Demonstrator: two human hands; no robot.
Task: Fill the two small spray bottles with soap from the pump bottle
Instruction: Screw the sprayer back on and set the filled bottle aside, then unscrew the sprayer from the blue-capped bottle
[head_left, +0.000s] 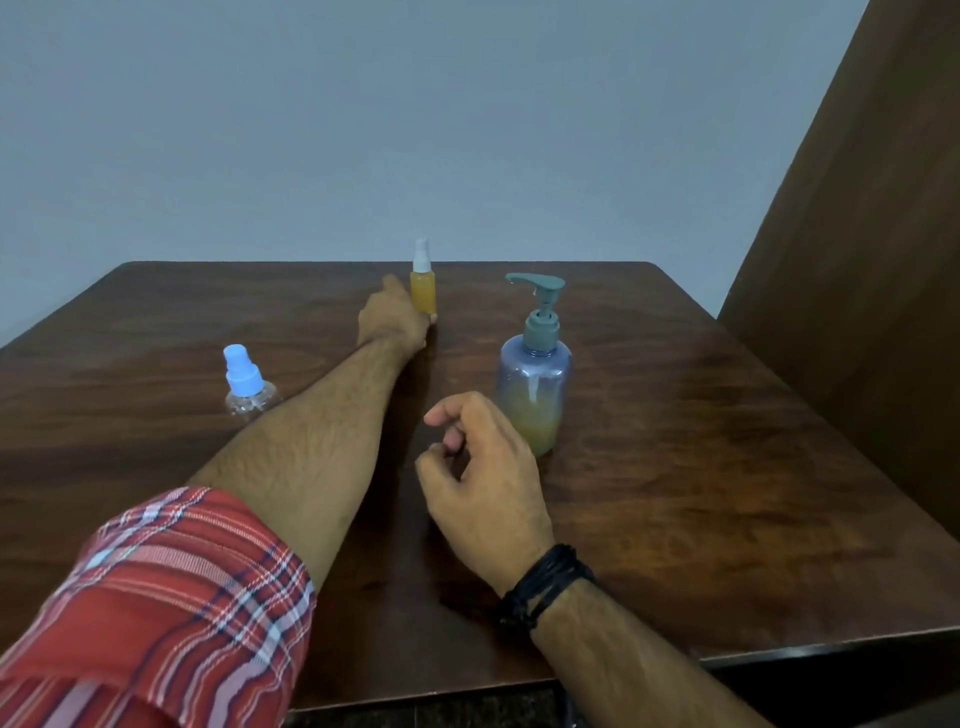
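1. Head view: I'm reaching my left hand to the far orange bottle, fingers curling round its base, seemingly parking it filled.
2. Right hand is hovering, fingers loosely curled, empty, beside the pump bottle.
3. Clear bottle is waiting unfilled at the worktop left.

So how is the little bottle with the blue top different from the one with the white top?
The blue-capped bottle looks clear and empty; the white-capped bottle holds orange liquid. The blue-capped one looks squat, the white-capped one slim. The left hand is at the white-capped one; nothing touches the blue-capped one. Both stand upright.
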